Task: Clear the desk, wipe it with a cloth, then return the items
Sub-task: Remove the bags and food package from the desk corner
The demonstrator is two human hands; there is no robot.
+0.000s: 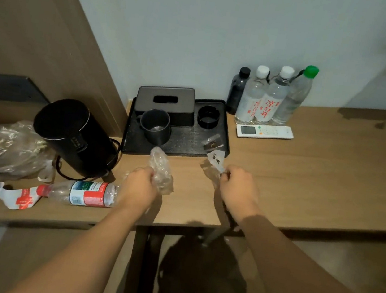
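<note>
My left hand (140, 187) grips a crumpled clear plastic wrapper (160, 170) above the wooden desk (306, 182). My right hand (238, 188) pinches a small clear packet with a white label (215, 162) just in front of the black tray (182, 142). An empty plastic bottle (86, 193) with a red and white label lies on its side left of my left hand. Beside it lies a torn white and red wrapper (18, 197).
The tray holds a black tissue box (166, 101), a dark mug (155, 126), a black ashtray (208, 116) and a small sachet (213, 143). A black kettle (72, 134) and plastic bags (16, 146) stand at left. Several bottles (268, 97) and a white remote (264, 131) are by the wall.
</note>
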